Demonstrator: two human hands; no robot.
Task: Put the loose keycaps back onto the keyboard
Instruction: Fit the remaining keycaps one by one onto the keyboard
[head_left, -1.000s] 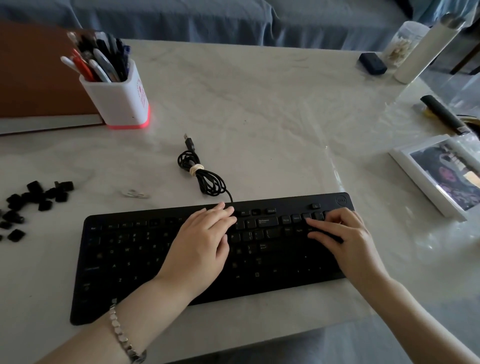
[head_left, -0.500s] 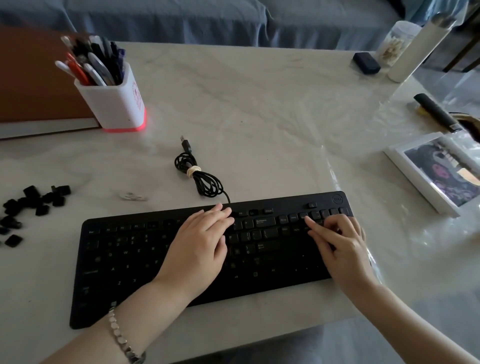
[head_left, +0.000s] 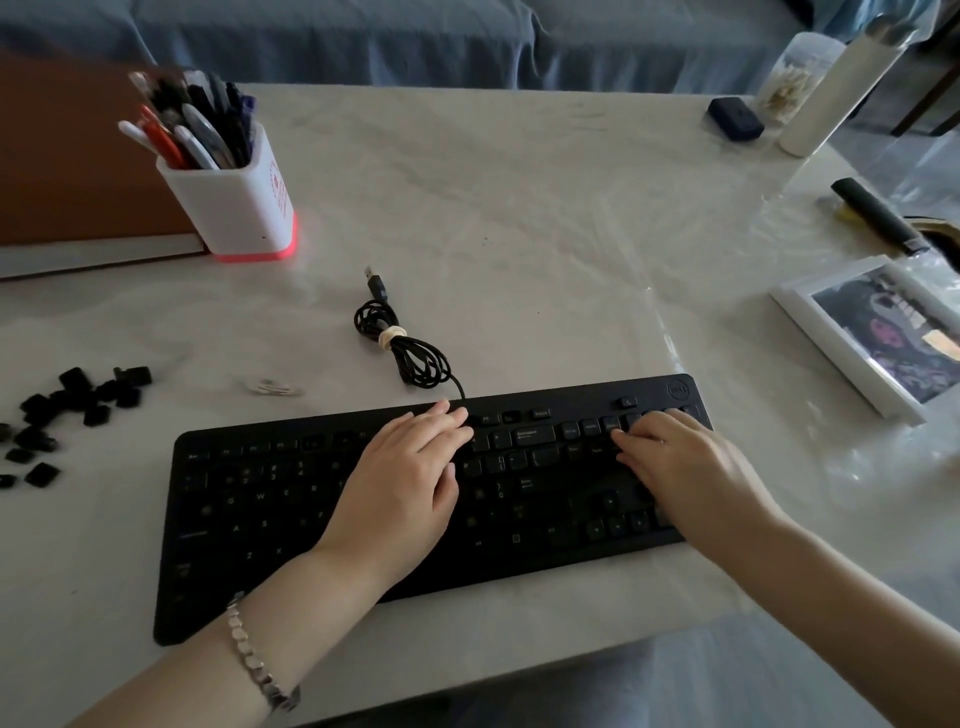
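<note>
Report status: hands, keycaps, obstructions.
Left hand flat on keyboard middle. Right hand pressing right-end keys. Loose keycaps piled left of keyboard. No obstruction seen.

Left hand (head_left: 400, 483) lay over keyboard (head_left: 260, 519) middle; keys beneath hidden. Right hand (head_left: 680, 467) covered keys toward right end; whether fingertips pinched keycap or only pressed, could not tell. Seated keys versus bare sockets indistinguishable in dark rows. Loose keycaps (head_left: 78, 405) at left: pile cut by picture edge, legends too small. Small pale object (head_left: 272, 387) near cable (head_left: 410, 348): blurred, unidentified. Red print on pen holder (head_left: 244, 208) unreadable. Brown board (head_left: 67, 171) cut by left edge, white picture frame (head_left: 841, 353) by right edge.
</note>
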